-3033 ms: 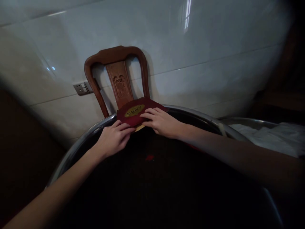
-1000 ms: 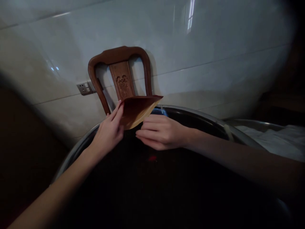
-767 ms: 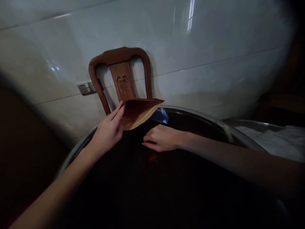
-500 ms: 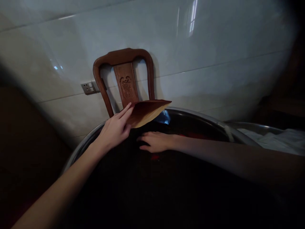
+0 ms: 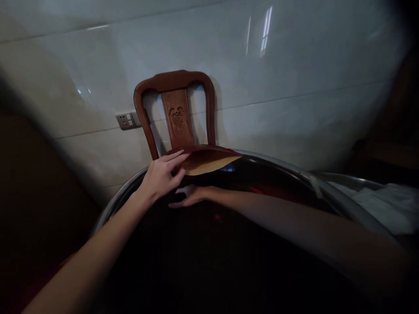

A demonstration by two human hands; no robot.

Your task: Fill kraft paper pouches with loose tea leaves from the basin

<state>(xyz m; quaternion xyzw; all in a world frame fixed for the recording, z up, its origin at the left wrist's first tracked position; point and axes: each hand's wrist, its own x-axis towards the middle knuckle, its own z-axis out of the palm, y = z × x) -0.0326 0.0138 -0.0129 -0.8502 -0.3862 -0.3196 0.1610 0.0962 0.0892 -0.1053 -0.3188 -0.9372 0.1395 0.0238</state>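
Note:
My left hand (image 5: 163, 174) grips the near left edge of a thin, curved sheet (image 5: 209, 162), dark red on one face and yellowish on the other. The sheet sits at the far rim of a large round metal tub (image 5: 281, 163) with a very dark inside. Just below the sheet, my right hand (image 5: 188, 196) reaches in from the right with its fingers apart and nothing visible in them. Small red spots show in the dark area near my right forearm.
Behind the tub stands a carved wooden chair (image 5: 178, 115) against a tiled wall (image 5: 294, 56). A wall socket (image 5: 126, 121) is left of it. Whitish cloth (image 5: 388, 205) lies in another metal container at the right.
My right hand has moved left, deeper under my left hand. The sheet has lowered towards the rim and tilted, still in my left hand. The view has shifted slightly.

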